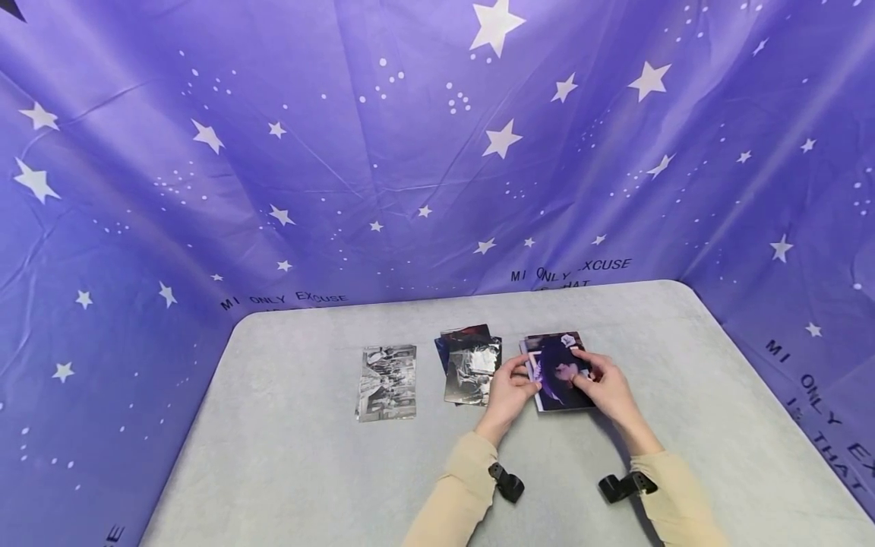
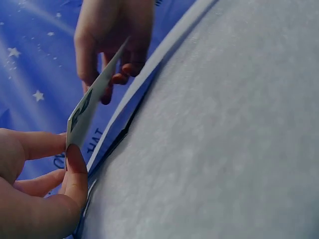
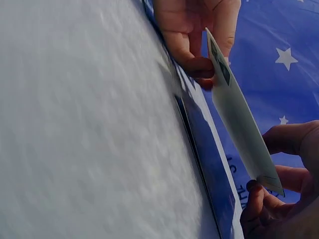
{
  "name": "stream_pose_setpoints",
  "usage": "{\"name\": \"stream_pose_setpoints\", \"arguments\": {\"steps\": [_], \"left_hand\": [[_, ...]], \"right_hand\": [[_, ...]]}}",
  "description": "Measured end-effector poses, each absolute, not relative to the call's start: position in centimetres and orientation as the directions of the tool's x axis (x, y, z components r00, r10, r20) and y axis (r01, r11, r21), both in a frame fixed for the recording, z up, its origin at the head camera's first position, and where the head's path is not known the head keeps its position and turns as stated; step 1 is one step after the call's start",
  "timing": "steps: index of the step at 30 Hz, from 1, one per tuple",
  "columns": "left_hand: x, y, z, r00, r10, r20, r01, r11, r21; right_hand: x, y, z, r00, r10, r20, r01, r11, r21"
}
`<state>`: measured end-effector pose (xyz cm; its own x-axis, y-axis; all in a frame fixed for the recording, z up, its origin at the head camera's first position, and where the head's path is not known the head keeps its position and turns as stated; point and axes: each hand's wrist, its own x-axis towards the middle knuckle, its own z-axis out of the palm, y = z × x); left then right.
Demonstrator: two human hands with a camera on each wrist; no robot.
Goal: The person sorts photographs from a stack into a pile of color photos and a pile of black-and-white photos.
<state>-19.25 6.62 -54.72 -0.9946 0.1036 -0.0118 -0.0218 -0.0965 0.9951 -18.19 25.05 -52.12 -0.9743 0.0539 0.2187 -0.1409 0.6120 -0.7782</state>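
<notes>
A purple and dark photo print (image 1: 557, 380) is held between both hands over the right half of the table. My left hand (image 1: 513, 389) pinches its left edge between thumb and fingers. At its right edge, my right hand (image 1: 611, 389) grips it, the thumb lying over the picture. The left wrist view shows the pale back of the print (image 2: 92, 117) tilted above the tabletop, with dark marks on it. In the right wrist view the print (image 3: 239, 119) is seen nearly edge-on, one hand at each end. Light edges of another print show along its left side in the head view.
Left of the hands lies an uneven pile of dark photo prints (image 1: 472, 372). Further left is a pile of black-and-white prints (image 1: 388, 384). All are on a grey table (image 1: 287, 456) with rounded corners, backed by a purple star-patterned cloth (image 1: 410, 152).
</notes>
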Motion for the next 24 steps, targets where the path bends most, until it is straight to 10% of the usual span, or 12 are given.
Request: {"name": "stream_pose_setpoints", "arguments": {"steps": [24], "left_hand": [[-20.7,7.7,-54.0,-0.989,0.138,0.049,0.09,0.31,0.946]], "right_hand": [[-19.5,26.3,-53.3,-0.964,-0.043,0.262,-0.213,0.718,-0.663]]}}
